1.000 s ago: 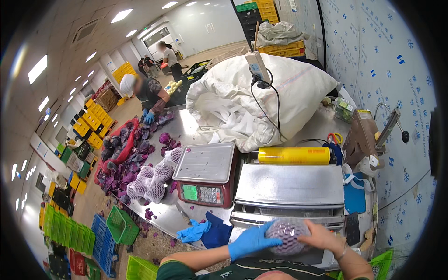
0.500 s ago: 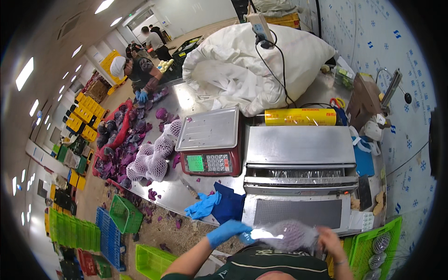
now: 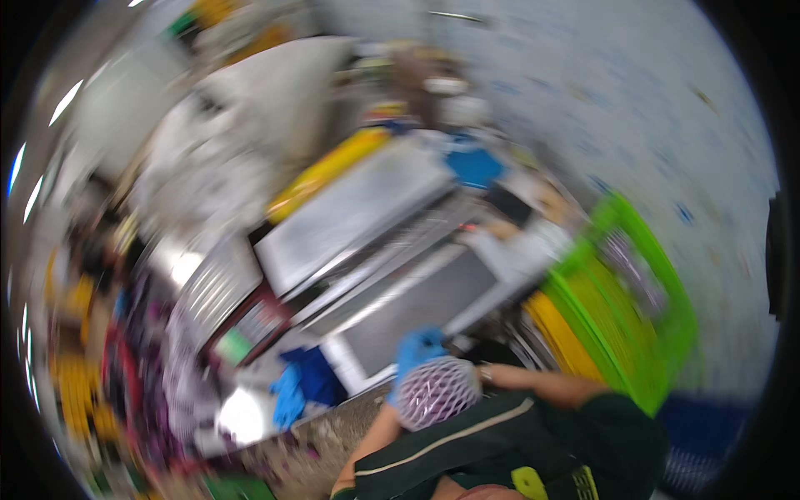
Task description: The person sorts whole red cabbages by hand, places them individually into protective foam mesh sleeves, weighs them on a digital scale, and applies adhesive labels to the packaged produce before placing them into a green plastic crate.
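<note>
A purple cabbage in a white foam net [image 3: 438, 393] is held close against the front of my dark green shirt. My left hand [image 3: 418, 350], in a blue glove, is closed on its far left side, with the fingers partly smeared by motion. My right hand [image 3: 482, 375] comes in from the right at the cabbage's right side; its fingers are hidden behind the cabbage. Just beyond both hands is the film-wrapping machine [image 3: 421, 308] with its dark flat plate.
At right stands a bright green crate [image 3: 679, 333] with net-wrapped produce [image 3: 632, 271] inside. A blue glove [image 3: 288, 396] and dark blue cloth [image 3: 321, 377] lie left of the machine. Farther left are a scale [image 3: 250, 329], white netted produce [image 3: 183, 375] and a big white sack [image 3: 275, 108].
My view has swung to the right, toward the green crate. The cabbage, earlier stretched between my hands in clear film, is now drawn in close, with both hands brought together at it.
</note>
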The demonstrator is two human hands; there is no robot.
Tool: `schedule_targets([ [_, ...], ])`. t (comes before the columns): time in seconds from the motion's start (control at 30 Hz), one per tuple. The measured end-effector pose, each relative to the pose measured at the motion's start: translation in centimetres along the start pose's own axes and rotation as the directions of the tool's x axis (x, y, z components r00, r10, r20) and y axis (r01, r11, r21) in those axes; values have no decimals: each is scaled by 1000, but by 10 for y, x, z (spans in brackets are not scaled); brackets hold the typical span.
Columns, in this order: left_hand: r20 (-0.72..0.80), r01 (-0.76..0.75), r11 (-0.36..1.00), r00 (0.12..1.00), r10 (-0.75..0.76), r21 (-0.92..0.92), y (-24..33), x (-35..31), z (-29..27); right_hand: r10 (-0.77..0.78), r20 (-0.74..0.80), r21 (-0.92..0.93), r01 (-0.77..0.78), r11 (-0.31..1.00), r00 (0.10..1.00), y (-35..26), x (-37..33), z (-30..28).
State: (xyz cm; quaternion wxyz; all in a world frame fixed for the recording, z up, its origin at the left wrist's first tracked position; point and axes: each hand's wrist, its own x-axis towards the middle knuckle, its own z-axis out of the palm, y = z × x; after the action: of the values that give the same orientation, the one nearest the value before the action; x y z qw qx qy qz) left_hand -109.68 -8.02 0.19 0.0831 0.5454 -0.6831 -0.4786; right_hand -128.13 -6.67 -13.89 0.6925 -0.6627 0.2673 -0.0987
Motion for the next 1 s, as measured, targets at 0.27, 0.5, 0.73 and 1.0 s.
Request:
schedule_targets([
  [0.27, 161, 120, 249, 976, 149, -961, 123, 72, 75, -119, -433, 775, 437, 457, 893, -96, -200, -67],
  [0.5, 112, -223, 752, 924, 366, -621, 283, 126, 219, 266, -930, 330, 896, 297, 255, 19, -360, -27],
  [0.73, 391, 4, 921, 906, 161, -389, 240, 147, 257, 756, -494, -115, 894, 434, -431, 166, -536, -130],
  [1.0, 119, -38, 998, 992, 31, 59, 143, 97, 162, 654, -646, 351, 608, 712, -394, 269, -558, -178],
])
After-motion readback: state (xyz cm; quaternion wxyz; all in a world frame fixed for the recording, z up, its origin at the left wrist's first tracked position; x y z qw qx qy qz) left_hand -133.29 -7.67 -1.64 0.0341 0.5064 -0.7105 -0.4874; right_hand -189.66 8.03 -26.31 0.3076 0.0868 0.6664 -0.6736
